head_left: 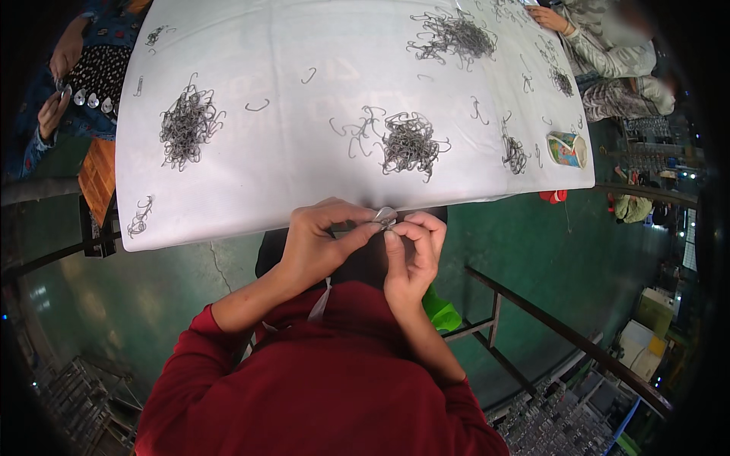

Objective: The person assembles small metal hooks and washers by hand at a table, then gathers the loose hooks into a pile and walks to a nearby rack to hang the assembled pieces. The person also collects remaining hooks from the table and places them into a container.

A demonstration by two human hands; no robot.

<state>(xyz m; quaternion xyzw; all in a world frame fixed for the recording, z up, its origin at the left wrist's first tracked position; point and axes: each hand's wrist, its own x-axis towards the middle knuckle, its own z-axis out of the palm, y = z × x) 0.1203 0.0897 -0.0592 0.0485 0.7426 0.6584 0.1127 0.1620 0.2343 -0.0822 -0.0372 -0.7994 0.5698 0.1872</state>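
At the near edge of the white-covered table, my left hand (323, 237) pinches a small shiny rounded metal piece (385, 216) between thumb and forefinger. My right hand (414, 254) meets it from the other side, its thumb and fingers closed at the lower end of the piece. Something small and dark, perhaps a wire hook, shows between the fingertips, too small to make out. Just beyond my hands lies a tangled pile of grey wire hooks (411, 144). Another hook pile (188, 128) is farther left.
More hooks (460, 38) lie at the far side. A patterned paper cup (567, 150) rests on its side by the right edge of the white table (266, 175). A co-worker's hands (57, 102) hold a small piece at left; another person's hand (549, 19) reaches in at far right.
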